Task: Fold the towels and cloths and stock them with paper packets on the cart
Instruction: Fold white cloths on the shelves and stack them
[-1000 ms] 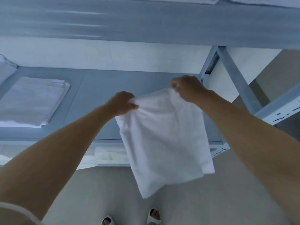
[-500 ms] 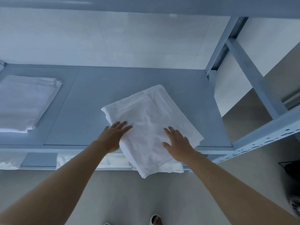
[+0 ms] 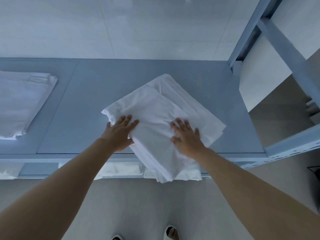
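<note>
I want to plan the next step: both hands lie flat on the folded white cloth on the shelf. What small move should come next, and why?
Probably push the cloth further onto the shelf. Its near corner hangs over the shelf's front edge, and it lies askew. The left hand and right hand already press flat on it, so a short forward slide with a slight turn would likely seat it squarely.

A white folded cloth (image 3: 162, 122) lies at the centre of the frame on the blue-grey cart shelf (image 3: 83, 108), turned at an angle, its near corner hanging over the shelf's front edge. Several layered edges show along its right side. At the left edge of the frame a second folded white stack (image 3: 20, 103) lies flat on the same shelf, well apart. More white folded items (image 3: 119, 168) show on the lower shelf beneath.
</note>
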